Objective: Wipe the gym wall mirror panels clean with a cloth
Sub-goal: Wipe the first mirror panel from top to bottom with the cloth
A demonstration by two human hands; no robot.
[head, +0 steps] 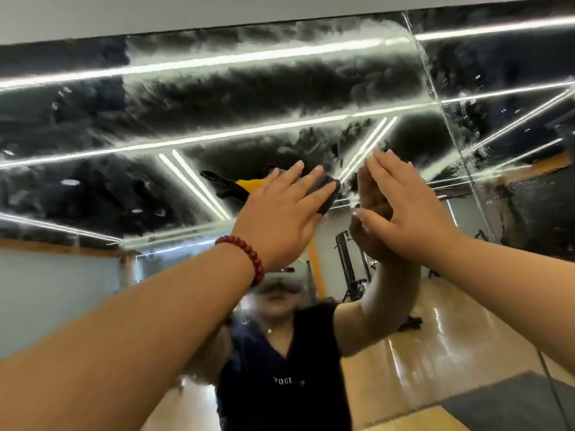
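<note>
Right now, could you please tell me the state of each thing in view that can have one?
Mirror panel: upper part smeared with hazy wipe streaks, lower part reflecting clearly.
Neighbouring panel: spotted with droplets, beyond the seam.
Cloth: dark, bunched, pressed flat against the glass.
Left hand: fingers straight, pressing the cloth to the mirror.
Right hand: fingers straight, fingertips on the glass, holding nothing.
Bead bracelet: worn on the left wrist.

Both arms reach up, left hand (281, 209) flat with fingers spread, right hand (407, 209) flat, fingers straight
</note>
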